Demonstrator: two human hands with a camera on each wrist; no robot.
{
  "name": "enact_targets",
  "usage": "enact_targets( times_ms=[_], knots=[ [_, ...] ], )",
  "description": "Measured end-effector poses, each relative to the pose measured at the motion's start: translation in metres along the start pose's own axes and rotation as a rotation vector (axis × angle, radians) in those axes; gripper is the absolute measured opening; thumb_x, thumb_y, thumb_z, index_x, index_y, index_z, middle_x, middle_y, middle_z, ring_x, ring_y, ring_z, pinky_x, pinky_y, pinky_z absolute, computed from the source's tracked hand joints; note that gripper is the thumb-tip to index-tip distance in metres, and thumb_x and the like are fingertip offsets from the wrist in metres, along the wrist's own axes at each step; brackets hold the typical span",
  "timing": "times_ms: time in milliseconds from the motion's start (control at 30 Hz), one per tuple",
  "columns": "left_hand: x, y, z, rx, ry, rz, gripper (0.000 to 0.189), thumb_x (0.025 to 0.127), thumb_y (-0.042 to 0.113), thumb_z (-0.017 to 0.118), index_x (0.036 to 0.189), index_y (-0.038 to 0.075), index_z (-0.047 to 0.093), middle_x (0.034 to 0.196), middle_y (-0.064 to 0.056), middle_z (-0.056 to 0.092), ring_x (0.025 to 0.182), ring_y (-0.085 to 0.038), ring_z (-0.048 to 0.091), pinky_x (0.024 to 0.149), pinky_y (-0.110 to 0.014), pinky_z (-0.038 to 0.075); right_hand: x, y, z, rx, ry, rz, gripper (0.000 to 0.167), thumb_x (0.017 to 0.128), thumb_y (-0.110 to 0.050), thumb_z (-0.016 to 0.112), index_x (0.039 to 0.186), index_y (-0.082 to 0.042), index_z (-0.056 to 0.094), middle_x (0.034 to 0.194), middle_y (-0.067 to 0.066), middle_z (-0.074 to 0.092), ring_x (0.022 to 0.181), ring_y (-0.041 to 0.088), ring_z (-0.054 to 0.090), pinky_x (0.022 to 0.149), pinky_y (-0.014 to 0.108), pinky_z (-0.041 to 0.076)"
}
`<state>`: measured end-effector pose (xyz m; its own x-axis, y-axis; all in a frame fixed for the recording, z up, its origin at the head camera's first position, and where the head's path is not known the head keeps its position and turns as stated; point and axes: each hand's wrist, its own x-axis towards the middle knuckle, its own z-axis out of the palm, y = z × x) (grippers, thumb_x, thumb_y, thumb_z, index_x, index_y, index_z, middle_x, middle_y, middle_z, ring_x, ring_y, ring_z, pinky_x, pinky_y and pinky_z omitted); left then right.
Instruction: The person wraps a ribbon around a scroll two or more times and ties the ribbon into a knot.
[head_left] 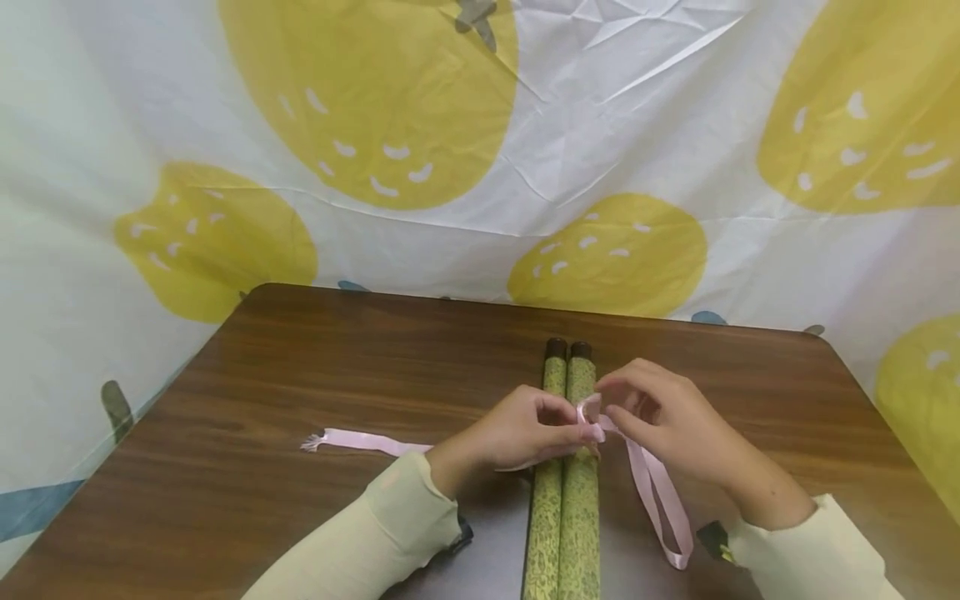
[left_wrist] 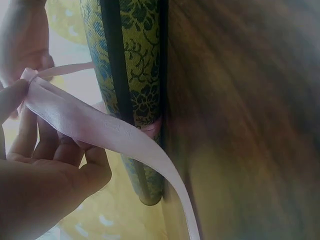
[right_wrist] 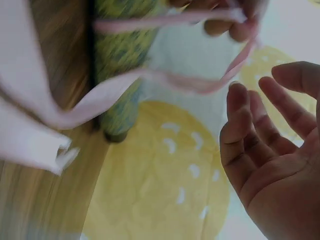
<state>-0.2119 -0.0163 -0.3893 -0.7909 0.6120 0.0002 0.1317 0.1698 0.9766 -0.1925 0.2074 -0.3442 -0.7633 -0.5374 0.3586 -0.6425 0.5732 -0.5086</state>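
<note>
1. In my head view I see the left hand (head_left: 525, 429) pinching the pink ribbon (head_left: 362, 442) between thumb and forefinger, just above the two patterned rolls (head_left: 562, 517).
2. The right hand (head_left: 667, 421) is near to it, on the other side of the ribbon's knot-like fold. Its fingers are moderately wide and softly bent, and in my right wrist view they hold nothing. I cannot tell whether one fingertip touches the ribbon.
3. The rolls lie side by side under the left fingertips, and their dark ends (head_left: 567, 347) point away, beyond both hands.
4. In my left wrist view I find a ribbon band (left_wrist: 151, 129) lying against a roll, apart from the pinching fingers.
5. To the left of the left fingers, one tail of ribbon stretches over the brown table (head_left: 390, 358) to a frayed end (head_left: 312, 442). Below the right fingers hangs a long loop (head_left: 663, 500).
6. Far behind all the fingers I see a lemon-printed cloth (head_left: 375, 100).
</note>
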Motion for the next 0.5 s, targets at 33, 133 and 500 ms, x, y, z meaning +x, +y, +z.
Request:
enact_targets(
  times_ms=[33,133,500],
  knots=[
    [0.000,-0.001,0.000,-0.006,-0.001,-0.004,0.018,0.091,0.020,0.074,0.098,0.003,0.076,0.092,-0.008,0.077,0.070,-0.003,0.061,0.061,-0.018,0.049,-0.002,-0.002,0.002,0.001,0.020,-0.014,0.026,0.087,-0.002,0.072,0.111,-0.013,0.070,0.096,-0.004,0.065,0.071,0.000,0.057,0.063,0.023,0.053],
    [0.001,-0.002,0.001,-0.016,-0.007,-0.005,0.019,0.091,0.018,0.073,0.099,0.000,0.075,0.092,-0.008,0.076,0.073,-0.003,0.062,0.064,-0.017,0.050,-0.005,-0.005,0.008,0.020,0.021,-0.025,0.021,0.087,-0.003,0.073,0.104,-0.015,0.071,0.092,-0.009,0.063,0.070,-0.001,0.055,0.061,0.022,0.052],
    [0.001,-0.004,0.001,0.046,-0.025,0.022,0.020,0.091,0.018,0.073,0.099,0.000,0.074,0.096,-0.010,0.075,0.077,-0.002,0.062,0.068,-0.017,0.052,-0.010,-0.001,0.021,0.065,0.035,-0.022,0.023,0.082,0.000,0.075,0.086,-0.020,0.067,0.082,-0.013,0.058,0.067,-0.002,0.052,0.056,0.021,0.051]
  ],
)
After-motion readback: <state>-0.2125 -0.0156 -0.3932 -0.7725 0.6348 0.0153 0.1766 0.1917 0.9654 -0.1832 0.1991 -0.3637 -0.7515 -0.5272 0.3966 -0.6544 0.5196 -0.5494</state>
